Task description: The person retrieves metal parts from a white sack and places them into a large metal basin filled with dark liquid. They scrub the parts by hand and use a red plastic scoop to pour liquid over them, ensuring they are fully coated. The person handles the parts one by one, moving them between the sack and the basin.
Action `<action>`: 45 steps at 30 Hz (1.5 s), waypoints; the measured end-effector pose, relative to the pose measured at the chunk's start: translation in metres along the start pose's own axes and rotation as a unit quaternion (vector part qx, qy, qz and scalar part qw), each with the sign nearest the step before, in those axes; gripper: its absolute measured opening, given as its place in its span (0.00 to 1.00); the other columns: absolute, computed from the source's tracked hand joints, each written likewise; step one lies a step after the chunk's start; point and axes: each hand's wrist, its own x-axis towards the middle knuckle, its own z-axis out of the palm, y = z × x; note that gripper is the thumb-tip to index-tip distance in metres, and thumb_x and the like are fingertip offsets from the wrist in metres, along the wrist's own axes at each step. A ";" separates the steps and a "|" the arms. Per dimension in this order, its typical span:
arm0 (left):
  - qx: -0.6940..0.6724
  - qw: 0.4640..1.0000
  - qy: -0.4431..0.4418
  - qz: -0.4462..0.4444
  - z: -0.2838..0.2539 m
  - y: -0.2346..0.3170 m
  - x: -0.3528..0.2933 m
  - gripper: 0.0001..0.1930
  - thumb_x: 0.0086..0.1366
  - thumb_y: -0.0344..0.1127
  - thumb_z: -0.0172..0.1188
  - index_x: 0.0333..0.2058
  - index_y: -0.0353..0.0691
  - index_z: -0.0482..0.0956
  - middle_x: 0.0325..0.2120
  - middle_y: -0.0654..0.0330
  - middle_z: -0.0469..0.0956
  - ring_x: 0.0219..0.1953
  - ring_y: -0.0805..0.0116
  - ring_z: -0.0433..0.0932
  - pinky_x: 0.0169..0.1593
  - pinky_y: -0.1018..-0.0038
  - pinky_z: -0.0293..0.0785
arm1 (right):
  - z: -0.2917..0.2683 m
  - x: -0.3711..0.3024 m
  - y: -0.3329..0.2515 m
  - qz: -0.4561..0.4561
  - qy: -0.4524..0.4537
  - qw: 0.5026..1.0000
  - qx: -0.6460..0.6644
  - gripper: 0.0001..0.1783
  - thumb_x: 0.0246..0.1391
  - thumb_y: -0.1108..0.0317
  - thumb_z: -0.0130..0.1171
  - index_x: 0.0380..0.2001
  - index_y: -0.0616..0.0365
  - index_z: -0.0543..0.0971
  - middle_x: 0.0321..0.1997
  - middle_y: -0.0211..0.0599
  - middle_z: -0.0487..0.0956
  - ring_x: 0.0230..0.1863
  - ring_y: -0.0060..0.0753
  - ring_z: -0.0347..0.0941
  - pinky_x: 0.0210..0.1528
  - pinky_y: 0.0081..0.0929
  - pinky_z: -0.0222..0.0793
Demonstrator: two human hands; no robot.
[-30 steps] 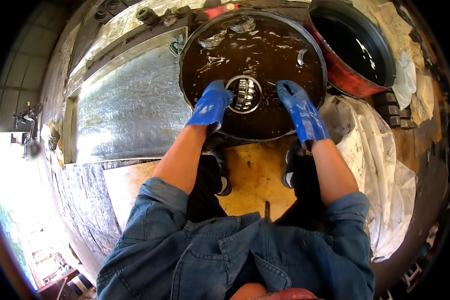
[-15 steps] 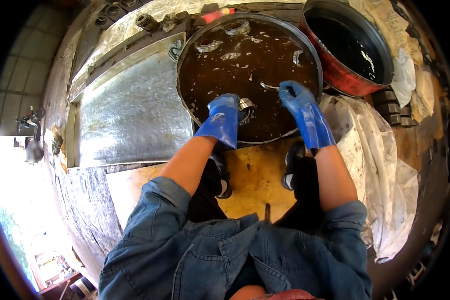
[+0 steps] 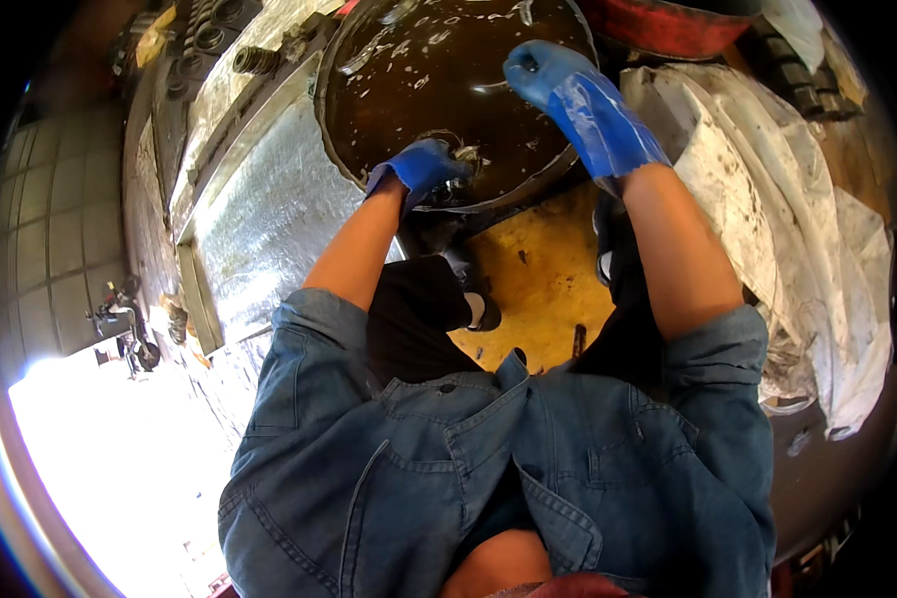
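Left hand (image 3: 421, 169) in a blue rubber glove curls its fingers around a round metal part (image 3: 455, 161) at the near rim of the wide dark basin of brown liquid (image 3: 409, 90), apparently rinsing it. Right gloved hand (image 3: 548, 75) hangs above the liquid, fingers loosely open, empty.

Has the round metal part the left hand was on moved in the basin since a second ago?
Yes. The round metal part has come from the middle of the big round basin of dark liquid to its near rim, gripped by the blue-gloved left hand.

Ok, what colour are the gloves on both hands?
Blue, on the left hand and the right hand; shown in the head view.
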 end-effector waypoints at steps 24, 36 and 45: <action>0.183 0.980 0.071 0.020 0.012 0.034 0.015 0.20 0.52 0.42 0.71 0.43 0.42 0.86 0.40 0.47 0.86 0.45 0.49 0.85 0.48 0.58 0.81 | -0.033 -0.019 -0.020 0.044 -0.018 0.999 -0.007 0.21 0.62 0.49 0.57 0.50 0.50 0.83 0.48 0.45 0.85 0.53 0.49 0.81 0.59 0.42 0.74; 0.054 0.987 0.019 0.152 -0.003 -0.043 0.029 0.19 0.55 0.45 0.68 0.45 0.47 0.85 0.37 0.47 0.85 0.41 0.50 0.86 0.47 0.61 0.82 | -0.033 -0.019 -0.022 0.023 -0.006 0.999 0.022 0.21 0.61 0.49 0.59 0.47 0.51 0.83 0.47 0.45 0.85 0.50 0.50 0.82 0.58 0.43 0.75; 0.188 0.979 0.070 -0.033 -0.011 0.017 0.012 0.17 0.57 0.43 0.66 0.44 0.46 0.85 0.41 0.47 0.86 0.43 0.48 0.85 0.50 0.60 0.81 | -0.019 -0.014 -0.011 0.023 0.030 0.999 -0.039 0.23 0.62 0.48 0.58 0.53 0.49 0.82 0.47 0.42 0.86 0.50 0.48 0.82 0.57 0.40 0.76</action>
